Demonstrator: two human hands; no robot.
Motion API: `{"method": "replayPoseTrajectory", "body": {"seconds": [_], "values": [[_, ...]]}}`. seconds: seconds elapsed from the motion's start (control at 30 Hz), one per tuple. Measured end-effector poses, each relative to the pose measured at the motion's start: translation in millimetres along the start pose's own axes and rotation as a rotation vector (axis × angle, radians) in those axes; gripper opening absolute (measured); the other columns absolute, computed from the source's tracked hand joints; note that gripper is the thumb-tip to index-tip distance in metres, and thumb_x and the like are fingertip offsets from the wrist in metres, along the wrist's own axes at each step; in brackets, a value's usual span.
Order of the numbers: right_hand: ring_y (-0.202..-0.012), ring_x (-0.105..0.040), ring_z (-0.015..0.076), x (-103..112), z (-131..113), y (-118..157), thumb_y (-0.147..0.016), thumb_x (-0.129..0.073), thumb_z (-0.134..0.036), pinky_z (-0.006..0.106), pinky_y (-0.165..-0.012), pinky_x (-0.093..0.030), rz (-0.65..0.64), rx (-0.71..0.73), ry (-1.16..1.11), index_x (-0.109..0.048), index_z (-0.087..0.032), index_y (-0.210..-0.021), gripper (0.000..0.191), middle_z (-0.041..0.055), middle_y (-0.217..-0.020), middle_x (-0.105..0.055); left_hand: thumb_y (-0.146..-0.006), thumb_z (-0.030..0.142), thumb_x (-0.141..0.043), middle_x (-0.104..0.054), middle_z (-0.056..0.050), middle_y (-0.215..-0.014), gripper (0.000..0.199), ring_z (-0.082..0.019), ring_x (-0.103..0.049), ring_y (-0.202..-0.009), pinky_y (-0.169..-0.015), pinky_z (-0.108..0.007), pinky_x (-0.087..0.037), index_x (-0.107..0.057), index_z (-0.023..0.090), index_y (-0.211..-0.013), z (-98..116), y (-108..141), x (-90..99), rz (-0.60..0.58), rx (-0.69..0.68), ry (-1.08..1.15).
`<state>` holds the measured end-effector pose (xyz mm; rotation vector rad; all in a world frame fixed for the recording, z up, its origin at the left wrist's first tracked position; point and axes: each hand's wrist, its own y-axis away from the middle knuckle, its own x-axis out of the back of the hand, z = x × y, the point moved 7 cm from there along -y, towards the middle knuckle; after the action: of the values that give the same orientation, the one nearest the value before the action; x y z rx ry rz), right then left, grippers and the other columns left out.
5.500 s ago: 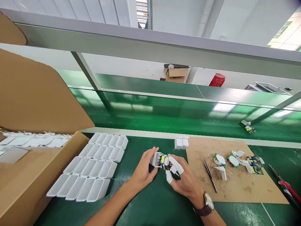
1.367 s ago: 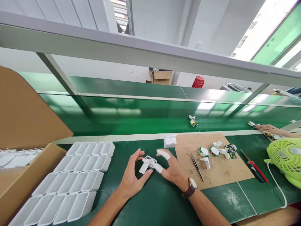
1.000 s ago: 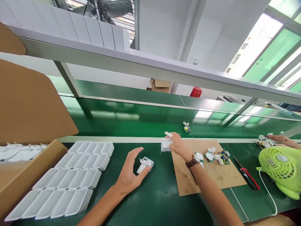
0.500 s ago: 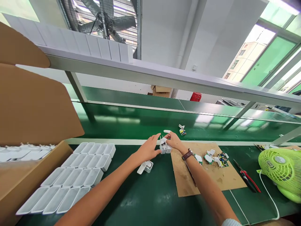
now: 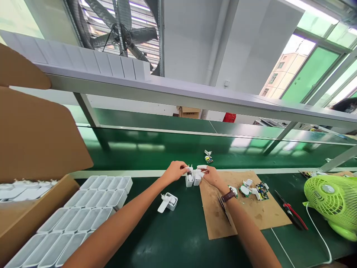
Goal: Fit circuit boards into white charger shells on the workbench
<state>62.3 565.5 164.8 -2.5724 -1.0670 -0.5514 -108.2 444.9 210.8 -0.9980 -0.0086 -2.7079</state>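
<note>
Two small white charger housings stand side by side near the back of the green bench: a left housing (image 5: 189,180) and a right housing (image 5: 197,178). My left hand (image 5: 175,171) pinches the white plug piece at the top of the left one, where metal prongs stick up. At the right housing's top, my right hand (image 5: 214,176) is closed on a thin white part; its grip is partly hidden. A white covering (image 5: 202,166) lies along a right finger. Nearer me, an open white housing (image 5: 171,201) has its white lid piece (image 5: 164,204) leaning out.
Rows of white trays (image 5: 95,201) and a cardboard box (image 5: 41,208) are on the left. To the right lie a cardboard sheet (image 5: 223,232), tweezers (image 5: 224,208), circuit boards (image 5: 262,190), pliers (image 5: 292,212) and a green fan (image 5: 329,201). Another board (image 5: 208,159) lies behind.
My left hand was spread beside the housings and now pinches the left one's top. The right hand has moved slightly lower and right. The two housings now show a gap at their tops.
</note>
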Motion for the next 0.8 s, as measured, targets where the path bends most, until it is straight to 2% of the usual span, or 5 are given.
{"method": "replayPoseTrajectory", "body": {"seconds": [0.17,0.43,0.6,0.7,0.8], "values": [[-0.096,-0.074,0.0215,-0.4,11.1,-4.5,-0.077,-0.067,-0.020,0.039,-0.094,-0.060,0.058,-0.004,-0.073,-0.070,-0.021,-0.123,0.046,0.0062,-0.107,-0.078,-0.074,0.046,-0.074,-0.075,-0.005,-0.074,0.027,-0.022,-0.068,-0.071,-0.062,-0.029,-0.044,-0.073,0.018,-0.074,-10.2,-1.8,1.7,0.046,0.072,0.111],[-0.068,-0.068,0.0173,-2.5,24.3,-12.8,-0.080,-0.062,-0.026,0.029,-0.064,-0.058,0.074,-0.063,-0.150,-0.064,-0.021,-0.127,0.048,0.0007,-0.084,-0.075,-0.076,0.046,-0.073,-0.081,-0.007,-0.087,0.030,-0.026,-0.077,-0.092,-0.082,-0.033,-0.058,-0.079,0.018,-0.085,-19.8,1.9,4.2,-0.091,0.113,0.332],[-0.073,-0.069,0.0188,-5.4,24.8,-20.4,-0.083,-0.065,-0.033,0.032,-0.072,-0.059,0.101,-0.086,-0.125,-0.067,-0.019,-0.123,0.042,-0.0008,-0.077,-0.073,-0.074,0.052,-0.078,-0.080,-0.009,-0.085,0.038,-0.027,-0.078,-0.091,-0.087,-0.037,-0.061,-0.075,0.016,-0.084,-24.7,4.7,0.4,-0.103,0.152,0.419],[-0.081,-0.071,0.0194,-7.0,22.9,-23.5,-0.085,-0.065,-0.031,0.033,-0.078,-0.059,0.109,-0.087,-0.118,-0.067,-0.020,-0.123,0.040,-0.0002,-0.080,-0.073,-0.074,0.058,-0.077,-0.080,-0.010,-0.088,0.044,-0.026,-0.078,-0.091,-0.085,-0.037,-0.062,-0.073,0.015,-0.086,-25.5,5.6,2.2,-0.082,0.168,0.425],[-0.080,-0.071,0.0186,-7.5,20.8,-24.4,-0.086,-0.063,-0.026,0.031,-0.075,-0.060,0.103,-0.097,-0.121,-0.067,-0.023,-0.123,0.038,-0.0009,-0.081,-0.074,-0.076,0.062,-0.074,-0.079,-0.011,-0.090,0.048,-0.026,-0.078,-0.086,-0.078,-0.035,-0.061,-0.072,0.015,-0.087,-28.1,6.3,9.1,-0.035,0.190,0.379]]}}
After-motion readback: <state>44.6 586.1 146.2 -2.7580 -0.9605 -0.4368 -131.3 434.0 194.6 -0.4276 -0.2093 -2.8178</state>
